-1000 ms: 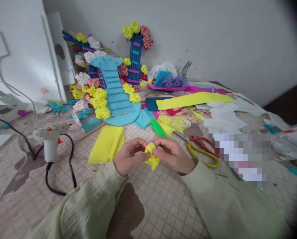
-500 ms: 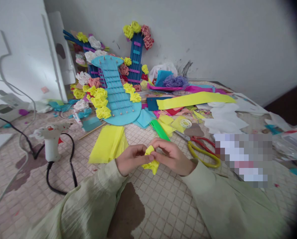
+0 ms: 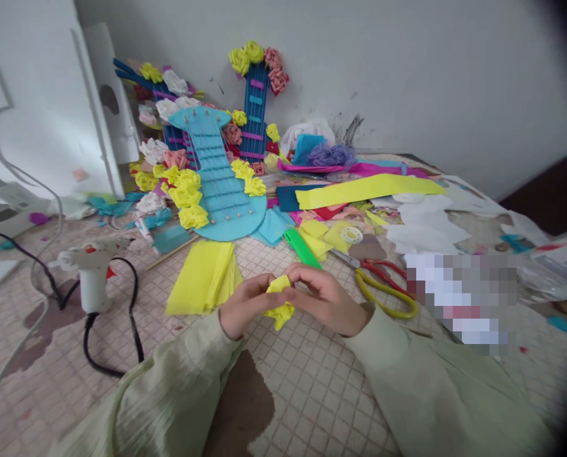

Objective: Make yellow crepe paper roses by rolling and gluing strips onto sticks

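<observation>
A crumpled yellow paper flower (image 3: 280,311) is pinched between both hands above the tiled tabletop. My left hand (image 3: 248,306) grips its left side, thumb across the front. On the other side, my right hand (image 3: 330,301) holds it between thumb and curled fingers. Part of the flower is hidden behind the thumbs. A stack of yellow crepe paper (image 3: 200,277) lies just left of my left hand. Behind my right hand are a green box cutter (image 3: 302,248) and scissors (image 3: 391,298) with yellow and red handles.
A white glue gun (image 3: 93,273) stands at the left with its black cord looping forward. Farther back, a blue cardboard guitar (image 3: 224,190) bears yellow paper flowers. A yellow paper strip (image 3: 373,189), purple yarn (image 3: 332,155) and white paper (image 3: 426,222) lie at the back right.
The yellow flower has turned slightly between my fingers and shifted a little left, showing more of its upper part. The whole view has also shifted slightly.
</observation>
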Motion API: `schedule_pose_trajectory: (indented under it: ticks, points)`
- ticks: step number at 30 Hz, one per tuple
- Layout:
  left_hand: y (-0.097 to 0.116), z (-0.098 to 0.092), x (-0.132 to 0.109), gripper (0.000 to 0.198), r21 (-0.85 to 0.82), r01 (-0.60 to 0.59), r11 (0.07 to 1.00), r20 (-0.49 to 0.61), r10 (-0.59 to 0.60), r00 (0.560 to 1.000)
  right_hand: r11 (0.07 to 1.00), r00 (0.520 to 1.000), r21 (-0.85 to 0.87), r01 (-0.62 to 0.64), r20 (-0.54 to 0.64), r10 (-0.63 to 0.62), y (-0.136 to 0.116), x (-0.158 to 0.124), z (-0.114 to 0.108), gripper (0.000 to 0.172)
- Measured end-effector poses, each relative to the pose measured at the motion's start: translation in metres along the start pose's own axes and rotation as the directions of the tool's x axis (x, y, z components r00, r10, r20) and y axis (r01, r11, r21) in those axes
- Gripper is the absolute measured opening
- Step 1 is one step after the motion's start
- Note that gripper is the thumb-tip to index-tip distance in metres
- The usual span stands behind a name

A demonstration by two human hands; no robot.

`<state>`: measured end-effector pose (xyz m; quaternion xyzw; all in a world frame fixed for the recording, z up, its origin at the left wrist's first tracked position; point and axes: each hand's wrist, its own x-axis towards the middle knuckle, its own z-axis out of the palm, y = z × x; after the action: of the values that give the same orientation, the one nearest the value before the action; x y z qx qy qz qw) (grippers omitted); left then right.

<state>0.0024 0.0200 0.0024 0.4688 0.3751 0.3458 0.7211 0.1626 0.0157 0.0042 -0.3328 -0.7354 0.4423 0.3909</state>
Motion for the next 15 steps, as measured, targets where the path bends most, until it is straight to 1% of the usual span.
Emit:
schedule_pose_trajectory:
  ticks: [3,5,9,15]
  points:
    - [0.0003,0.0005,-0.0015,0.018,0.128,-0.021,0.992,-0.018,0.023,1.000,0.999,1.000,-0.035,0.010,-0.001,-0.010,0.0016,0.0003,0.0000,0.007]
    - [0.0002,0.0000,-0.0021,0.020,0.172,-0.038,0.984,-0.016,0.041,0.999,0.998,1.000,-0.058,0.014,-0.012,-0.015,0.0022,0.0003,-0.0005,0.007]
    - [-0.0006,-0.0032,-0.0013,0.020,0.193,-0.068,0.979,0.003,0.069,0.998,0.994,0.999,-0.105,0.041,-0.024,-0.044,0.0030,0.0014,-0.0016,0.009]
    - [-0.0018,-0.0077,0.0022,0.023,0.270,-0.026,0.962,-0.019,0.033,0.999,0.991,0.997,-0.115,0.064,-0.042,-0.069,0.0048,0.0039,-0.0011,0.012]
